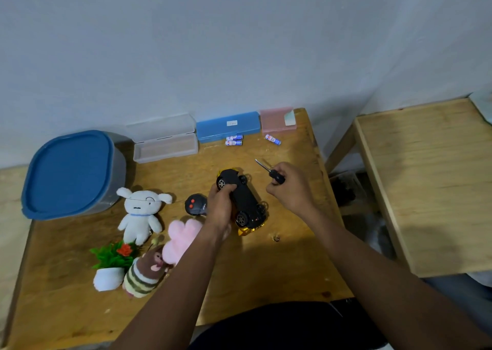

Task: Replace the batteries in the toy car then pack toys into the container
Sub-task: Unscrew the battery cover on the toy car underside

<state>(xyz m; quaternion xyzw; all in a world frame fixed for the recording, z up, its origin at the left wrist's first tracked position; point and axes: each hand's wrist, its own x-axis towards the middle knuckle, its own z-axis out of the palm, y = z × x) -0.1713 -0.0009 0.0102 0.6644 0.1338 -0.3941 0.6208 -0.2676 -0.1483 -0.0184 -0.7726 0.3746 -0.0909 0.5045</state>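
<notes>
Near the middle of the table [279, 270], my left hand [219, 208] grips the car [243, 199], which lies wheels up. My right hand [291, 190] is curled round a screwdriver [269, 171] just right of the car, tip pointing away from me. 3 batteries [233, 143] lie farther back, by a blue case [228, 126]. Left of the car are a remote [196, 203], a white plush [141, 214], a pink plush [181, 236], a striped plush [142, 274] and a plant [113, 262]. The container [72, 174] sits far left, lid on.

Bare forearms [170, 283], black garment [279, 325] below.
</notes>
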